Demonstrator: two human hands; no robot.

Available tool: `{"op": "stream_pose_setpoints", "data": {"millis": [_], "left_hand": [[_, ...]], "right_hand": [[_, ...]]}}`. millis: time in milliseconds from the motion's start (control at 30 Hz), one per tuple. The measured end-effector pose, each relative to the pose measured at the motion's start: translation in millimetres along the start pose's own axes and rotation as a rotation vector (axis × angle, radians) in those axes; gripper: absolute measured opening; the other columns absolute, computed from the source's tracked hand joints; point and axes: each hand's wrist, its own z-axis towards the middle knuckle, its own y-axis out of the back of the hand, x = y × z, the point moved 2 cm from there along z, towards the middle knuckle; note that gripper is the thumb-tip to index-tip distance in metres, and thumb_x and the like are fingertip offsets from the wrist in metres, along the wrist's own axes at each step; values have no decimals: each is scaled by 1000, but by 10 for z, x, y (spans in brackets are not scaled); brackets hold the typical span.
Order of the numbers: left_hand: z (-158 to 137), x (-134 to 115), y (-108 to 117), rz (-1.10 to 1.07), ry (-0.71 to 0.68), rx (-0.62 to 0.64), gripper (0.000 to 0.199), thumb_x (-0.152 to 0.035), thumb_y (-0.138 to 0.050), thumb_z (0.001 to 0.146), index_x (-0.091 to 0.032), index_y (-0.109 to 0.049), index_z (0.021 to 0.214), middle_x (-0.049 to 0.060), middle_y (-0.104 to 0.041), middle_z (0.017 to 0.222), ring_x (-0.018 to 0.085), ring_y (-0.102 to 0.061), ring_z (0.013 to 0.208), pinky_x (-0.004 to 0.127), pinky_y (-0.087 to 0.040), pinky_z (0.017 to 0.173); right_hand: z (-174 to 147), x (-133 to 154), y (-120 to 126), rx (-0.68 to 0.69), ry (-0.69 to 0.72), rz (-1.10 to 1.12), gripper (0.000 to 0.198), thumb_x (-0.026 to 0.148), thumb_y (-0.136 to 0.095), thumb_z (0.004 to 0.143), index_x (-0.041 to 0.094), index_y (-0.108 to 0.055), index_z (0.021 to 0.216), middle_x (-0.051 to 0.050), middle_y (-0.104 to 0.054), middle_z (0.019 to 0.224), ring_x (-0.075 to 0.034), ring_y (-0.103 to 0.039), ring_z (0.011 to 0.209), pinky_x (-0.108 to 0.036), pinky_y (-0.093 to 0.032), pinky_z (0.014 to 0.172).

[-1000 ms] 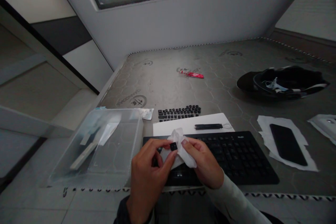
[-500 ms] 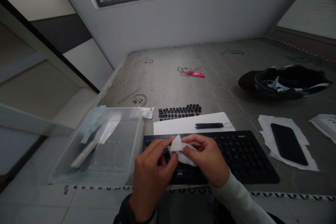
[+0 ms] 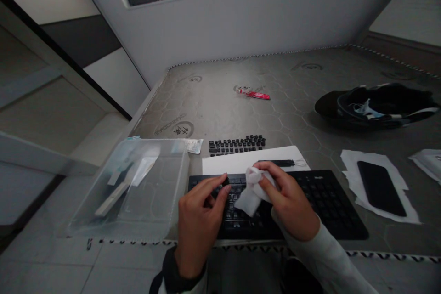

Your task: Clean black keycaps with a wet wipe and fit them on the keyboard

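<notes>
Left hand (image 3: pixel 200 213) pinches small black keycap (image 3: pixel 225 182), partly hidden; right hand (image 3: pixel 292 204) grips crumpled white tissue (image 3: pixel 250 198); black keyboard (image 3: pixel 332 206) beneath, square sockets (image 3: pixel 235 197) showing.

Over the long black plastic keyboard (image 3: pixel 332 202), the left hand (image 3: pixel 200 213) pinches a small black keycap (image 3: pixel 225 182) — the right hand (image 3: pixel 289 202) grips a crumpled white tissue (image 3: pixel 251 196). Beyond the keyboard sit rows of loose black keycaps (image 3: pixel 237 143) — left of it, a translucent plastic box (image 3: pixel 148 206).

The grey table cover (image 3: pixel 213 110) bears printed marks (image 3: pixel 181 129) and the keyboard (image 3: pixel 332 206) a small logo (image 3: pixel 319 176), too blurred to read.
</notes>
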Motion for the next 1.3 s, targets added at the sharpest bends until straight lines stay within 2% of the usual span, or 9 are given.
{"op": "stream_pose_setpoints", "data": {"millis": [133, 200, 300, 400, 633, 733, 867, 1067, 1300], "left_hand": [[8, 63, -97, 23, -37, 31, 15, -26, -67, 81, -26, -72, 95, -2, -75, 93, 10, -63, 57, 24, -55, 60], [2, 97, -169, 26, -65, 66, 13, -25, -69, 79, -26, -72, 91, -3, -75, 91, 11, -65, 61, 25, -56, 66], [-18, 136, -279, 42, -98, 94, 11, -25, -70, 78, -25, -72, 89, -4, -75, 90, 13, -68, 66, 26, -57, 71], [-36, 165, -378, 103, -125, 118, 14, -26, -66, 82, -24, -69, 95, -3, -75, 92, 14, -70, 73, 27, -57, 75], [-51, 243, -515, 150, -242, 214, 16, -25, -54, 90, -22, -64, 103, 1, -73, 104, 15, -70, 88, 23, -53, 76], [-58, 246, -525, 162, -258, 243, 12, -23, -54, 90, -23, -65, 95, -2, -74, 94, 13, -70, 80, 20, -50, 70], [-67, 229, -524, 254, -216, 234, 9, -25, -55, 90, -23, -63, 85, -6, -72, 74, 11, -67, 63, 20, -43, 58], [-80, 227, -527, 319, -226, 202, 12, -31, -53, 91, -23, -61, 85, -5, -70, 69, 12, -66, 59, 21, -39, 54], [-45, 237, -493, 239, -211, 228, 14, -31, -58, 88, -26, -63, 99, -4, -73, 96, 13, -68, 83, 21, -47, 70]], "right_hand": [[33, 19, 201, 120, 158, -239, 31, 10, -43, 81, 24, -67, 93, -2, -71, 97, -18, -63, 96, -32, -46, 87], [22, 13, 291, 165, 154, -399, 34, 9, -46, 76, 26, -70, 92, -1, -74, 93, -19, -66, 92, -34, -48, 85], [-10, -21, 351, 281, 126, -613, 26, 26, -53, 80, 30, -72, 98, -1, -77, 93, -23, -70, 87, -37, -52, 80], [-16, -82, 302, 342, 139, -692, 27, 42, -53, 83, 30, -73, 96, -2, -78, 86, -24, -71, 81, -36, -53, 75], [72, -231, 69, 236, 102, -519, 28, 38, -56, 84, 28, -68, 108, -3, -77, 91, -23, -71, 85, -36, -53, 78], [87, -225, 60, 243, 124, -370, 21, 33, -57, 84, 30, -71, 100, -1, -78, 90, -20, -70, 84, -34, -52, 80], [97, -229, 78, 245, 120, -334, 15, 29, -64, 79, 30, -72, 92, 0, -77, 88, -20, -69, 83, -34, -52, 80], [114, -257, 40, 250, 45, -279, 14, 28, -66, 77, 27, -71, 89, 2, -76, 80, -17, -69, 77, -30, -51, 74], [140, -395, 48, 193, -57, -359, 10, 30, -67, 74, 24, -70, 82, 1, -75, 77, -19, -69, 74, -31, -50, 72]]}}
